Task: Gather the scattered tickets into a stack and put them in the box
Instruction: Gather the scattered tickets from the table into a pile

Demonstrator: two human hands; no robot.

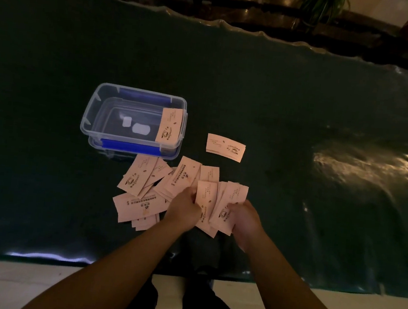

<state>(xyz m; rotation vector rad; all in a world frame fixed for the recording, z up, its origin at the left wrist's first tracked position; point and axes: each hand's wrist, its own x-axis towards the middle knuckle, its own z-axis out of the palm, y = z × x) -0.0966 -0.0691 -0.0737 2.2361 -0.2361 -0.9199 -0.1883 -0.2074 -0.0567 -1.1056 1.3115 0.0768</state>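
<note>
Several pale pink tickets [144, 188] with a coffee-cup print lie scattered and overlapping on the dark green table cover, just in front of a clear plastic box [94, 112] with blue side clips. One ticket [171, 125] leans on the box's right rim. A small neat pile of tickets [225, 147] lies apart, to the right of the box. My left hand [184, 209] and my right hand [244, 220] both grip a fanned bunch of tickets [218, 198] held upright between them.
The box stands on its clear lid [133, 150] and has two white labels [135, 126] on its floor. The table's near edge [61, 259] runs across in front of me. Glare patches shine on the cover [363, 161] at the right. Plants [319, 3] stand beyond the far edge.
</note>
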